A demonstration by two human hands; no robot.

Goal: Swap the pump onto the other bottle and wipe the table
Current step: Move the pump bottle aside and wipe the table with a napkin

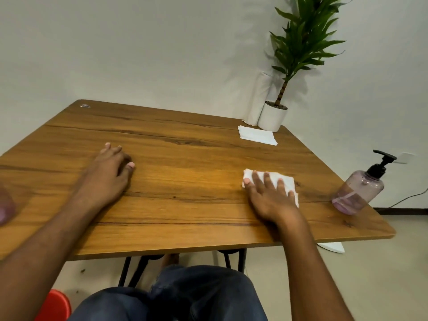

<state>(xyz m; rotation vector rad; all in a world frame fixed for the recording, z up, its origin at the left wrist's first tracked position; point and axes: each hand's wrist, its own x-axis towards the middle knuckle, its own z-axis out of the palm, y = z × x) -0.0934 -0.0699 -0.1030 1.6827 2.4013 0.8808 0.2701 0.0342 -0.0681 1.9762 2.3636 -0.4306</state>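
I saw my right hand pressed flat, fingers spread, on the folded white paper napkin on the brown wooden desk; my left hand rested loosely curled and empty at nine o'clock, the clear lilac pump bottle at three.

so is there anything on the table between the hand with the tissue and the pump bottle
No. In the head view, only bare wood lies between the right hand pressing the tissue and the pump bottle.

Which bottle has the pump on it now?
Look at the wooden table, along its right edge. The clear purple bottle with the black pump stands there alone, right of the right hand pressing a white paper towel.
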